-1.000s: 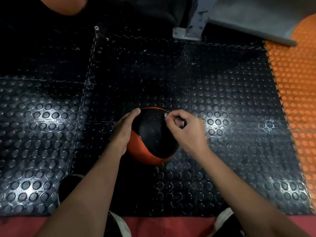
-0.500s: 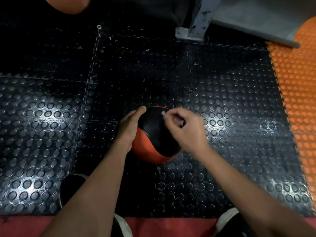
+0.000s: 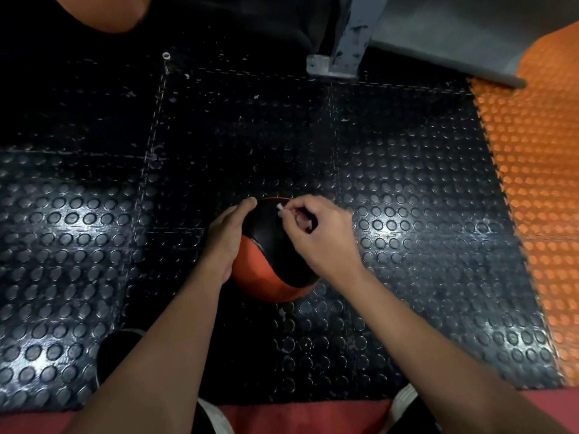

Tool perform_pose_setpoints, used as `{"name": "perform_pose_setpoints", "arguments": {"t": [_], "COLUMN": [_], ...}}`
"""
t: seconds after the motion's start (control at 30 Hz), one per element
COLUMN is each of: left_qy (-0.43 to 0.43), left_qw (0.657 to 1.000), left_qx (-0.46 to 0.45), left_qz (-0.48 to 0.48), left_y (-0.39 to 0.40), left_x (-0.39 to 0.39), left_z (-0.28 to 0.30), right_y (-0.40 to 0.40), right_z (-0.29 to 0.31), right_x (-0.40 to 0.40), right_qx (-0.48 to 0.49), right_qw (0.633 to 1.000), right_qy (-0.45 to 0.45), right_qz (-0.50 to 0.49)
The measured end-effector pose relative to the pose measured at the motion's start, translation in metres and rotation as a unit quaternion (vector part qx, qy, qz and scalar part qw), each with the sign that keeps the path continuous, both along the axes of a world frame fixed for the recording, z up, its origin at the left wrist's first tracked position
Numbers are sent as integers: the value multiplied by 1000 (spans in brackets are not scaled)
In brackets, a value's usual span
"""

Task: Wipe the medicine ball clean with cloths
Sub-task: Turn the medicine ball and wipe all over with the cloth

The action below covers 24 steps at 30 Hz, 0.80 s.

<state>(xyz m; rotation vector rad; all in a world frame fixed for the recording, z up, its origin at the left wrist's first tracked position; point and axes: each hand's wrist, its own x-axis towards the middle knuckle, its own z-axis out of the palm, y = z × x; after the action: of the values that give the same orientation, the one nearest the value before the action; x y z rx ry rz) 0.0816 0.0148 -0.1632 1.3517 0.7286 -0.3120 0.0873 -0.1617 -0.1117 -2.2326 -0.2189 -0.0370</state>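
I see the medicine ball (image 3: pixel 269 261) resting on the black studded floor mat (image 3: pixel 407 183), just below centre of my view. It is round, with curved black and orange panels and a faint sheen. My left hand (image 3: pixel 227 239) lies flat and open against its 9 o'clock side. My right hand (image 3: pixel 319 233), at 2 o'clock, pinches a small white scrap (image 3: pixel 279 208) against the top.

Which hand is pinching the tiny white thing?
The right hand. Its fingertips pinch a small white bit at the top of the medicine ball. The left hand holds nothing; it lies flat against the ball's side.
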Motion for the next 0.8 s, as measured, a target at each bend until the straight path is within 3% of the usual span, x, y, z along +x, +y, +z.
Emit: {"name": "perform_pose_setpoints", "arguments": {"t": [0.1, 0.23, 0.4, 0.47, 0.57, 0.7, 0.8], "left_qy": [-1, -3, -13, -12, -14, -4, -10], "left_qw": [1000, 1000, 1000, 1000, 999, 999, 998], "left_qx": [-1, 8, -4, 10, 36, 46, 55], "left_qz": [7, 5, 4, -2, 3, -8, -1], "left_y": [3, 0, 1, -4, -11, -8, -5], "left_x": [-2, -3, 0, 0, 7, 7, -1], "left_z": [-1, 0, -2, -2, 3, 5, 1], "right_y": [-3, -16, 1, -6, -10, -13, -3], "right_z": [-2, -5, 4, -9, -24, -18, -3], "right_x": [-3, 17, -6, -2, 15, 39, 16], "right_qx": [-1, 51, 6, -10, 26, 64, 68], "right_qw": [998, 991, 999, 1000, 996, 961, 991], "right_qy": [-15, 82, -18, -10, 47, 229, 95], "right_qz": [55, -95, 39, 24, -70, -138, -60]}}
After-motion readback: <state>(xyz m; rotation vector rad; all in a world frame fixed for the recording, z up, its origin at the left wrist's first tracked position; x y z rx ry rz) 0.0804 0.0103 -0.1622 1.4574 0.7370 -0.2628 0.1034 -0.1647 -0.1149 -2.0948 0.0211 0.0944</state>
